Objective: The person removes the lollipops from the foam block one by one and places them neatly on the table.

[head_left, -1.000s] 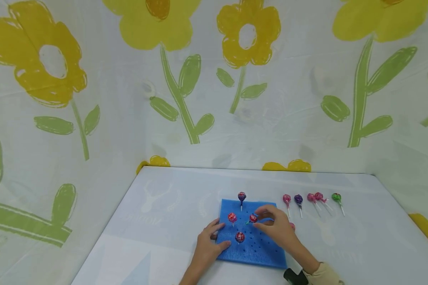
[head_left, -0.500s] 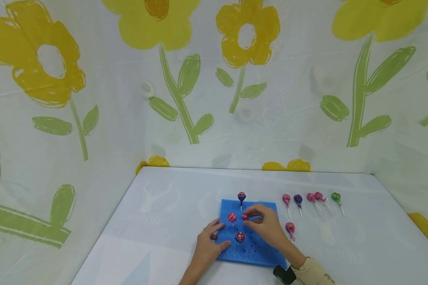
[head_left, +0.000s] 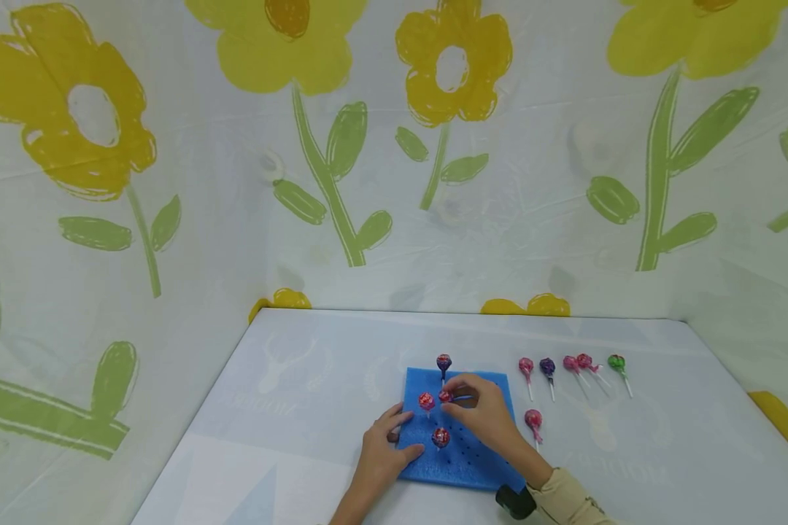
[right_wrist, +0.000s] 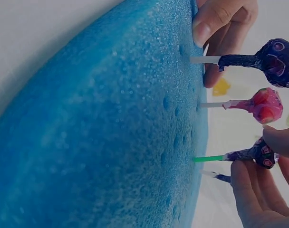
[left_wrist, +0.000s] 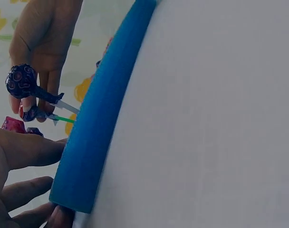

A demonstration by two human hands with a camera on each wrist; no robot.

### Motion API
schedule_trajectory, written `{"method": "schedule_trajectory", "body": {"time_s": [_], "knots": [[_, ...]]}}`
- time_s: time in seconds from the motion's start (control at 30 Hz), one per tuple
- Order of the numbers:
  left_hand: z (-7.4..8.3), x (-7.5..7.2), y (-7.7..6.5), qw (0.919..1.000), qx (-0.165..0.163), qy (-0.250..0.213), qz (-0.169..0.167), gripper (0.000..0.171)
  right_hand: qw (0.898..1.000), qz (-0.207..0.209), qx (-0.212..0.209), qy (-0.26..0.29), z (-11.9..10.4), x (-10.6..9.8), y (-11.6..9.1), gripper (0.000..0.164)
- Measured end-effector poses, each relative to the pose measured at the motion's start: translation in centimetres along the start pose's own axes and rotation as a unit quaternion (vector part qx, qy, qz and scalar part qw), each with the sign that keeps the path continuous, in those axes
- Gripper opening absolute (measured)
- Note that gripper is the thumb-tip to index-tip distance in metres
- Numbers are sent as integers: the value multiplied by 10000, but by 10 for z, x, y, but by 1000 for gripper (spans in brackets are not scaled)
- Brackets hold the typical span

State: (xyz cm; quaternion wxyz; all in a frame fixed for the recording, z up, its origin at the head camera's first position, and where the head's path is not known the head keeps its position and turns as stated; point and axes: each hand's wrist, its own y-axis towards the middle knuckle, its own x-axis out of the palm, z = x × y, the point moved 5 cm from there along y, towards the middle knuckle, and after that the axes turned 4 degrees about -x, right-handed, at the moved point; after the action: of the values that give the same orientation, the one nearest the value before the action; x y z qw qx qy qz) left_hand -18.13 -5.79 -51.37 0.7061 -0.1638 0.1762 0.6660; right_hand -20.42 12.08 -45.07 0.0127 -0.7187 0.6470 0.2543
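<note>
My right hand (head_left: 482, 415) pinches a dark-wrapped lollipop (right_wrist: 264, 154) between thumb and fingers. Its green stick (right_wrist: 208, 158) points at the blue foam board (head_left: 469, 474), with the tip right at the surface. At the board's left edge my left hand (head_left: 384, 446) grips the foam, thumb (right_wrist: 206, 28) on the face and other fingers round the side. Three lollipops stand upright in the board: a purple one (head_left: 443, 361) at the back, a red-pink one (head_left: 426, 400) beside the held one, and a dark red one (head_left: 441, 437) nearer the front. Small holes dot the foam.
Right of the board, a row on the white table (head_left: 289, 408) has a pink lollipop (head_left: 526, 364), a purple one (head_left: 548, 366), two more pink ones and a green one (head_left: 616, 362). Another pink lollipop (head_left: 532, 418) lies nearer. A flower-printed cloth (head_left: 538, 240) rises behind the table.
My right hand has moved left across the board with the lollipop, and its stick has turned down to the foam. The pink lollipop at the right is uncovered. My left hand stays put.
</note>
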Motion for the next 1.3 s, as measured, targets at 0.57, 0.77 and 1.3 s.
{"method": "schedule_trajectory", "body": {"time_s": [0.57,0.77,1.3], "knots": [[2,1,0,9997,-232,15,74,50,9964,343,-741,210,10,-16,2,22],[1,2,1,9997,-250,8,83,49,9972,423,-599,147,8,-23,0,21],[1,1,-1,9998,-204,-59,63,50,9927,755,-936,-55,16,-49,-8,22]]}}
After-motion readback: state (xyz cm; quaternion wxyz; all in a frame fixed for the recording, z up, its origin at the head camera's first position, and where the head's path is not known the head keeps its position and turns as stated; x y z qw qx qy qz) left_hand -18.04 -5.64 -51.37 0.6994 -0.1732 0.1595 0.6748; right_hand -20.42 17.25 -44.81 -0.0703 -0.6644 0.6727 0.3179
